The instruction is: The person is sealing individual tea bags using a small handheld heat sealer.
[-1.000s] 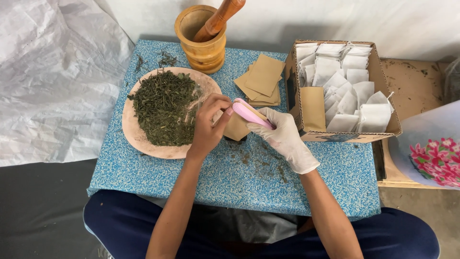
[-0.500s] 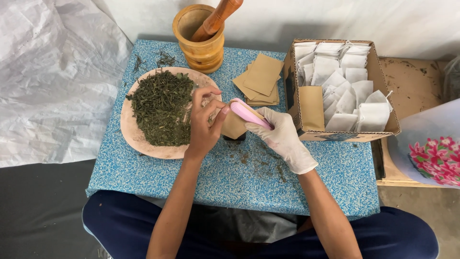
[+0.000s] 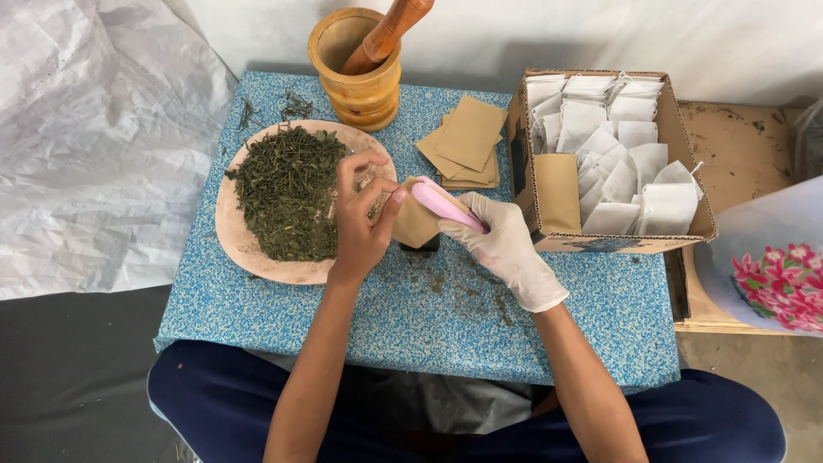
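Your bare left hand [image 3: 360,219] gripped the open edge of a small brown paper pouch [image 3: 415,221], thumb and fingers pinched on it, over the blue speckled table [image 3: 257,309] just beside the round plate [image 3: 236,244] of dried green herbs [image 3: 287,201]. Your gloved right hand [image 3: 501,244] was clenched on a pink scoop [image 3: 447,206], its tip at the pouch mouth. Compared with half a second before, the left fingers had lifted slightly above the plate rim; pouch, scoop and right hand were otherwise unchanged. The wooden mortar [image 3: 360,73], the stacked brown pouches [image 3: 463,141] and the cardboard box [image 3: 617,240] had not shifted.
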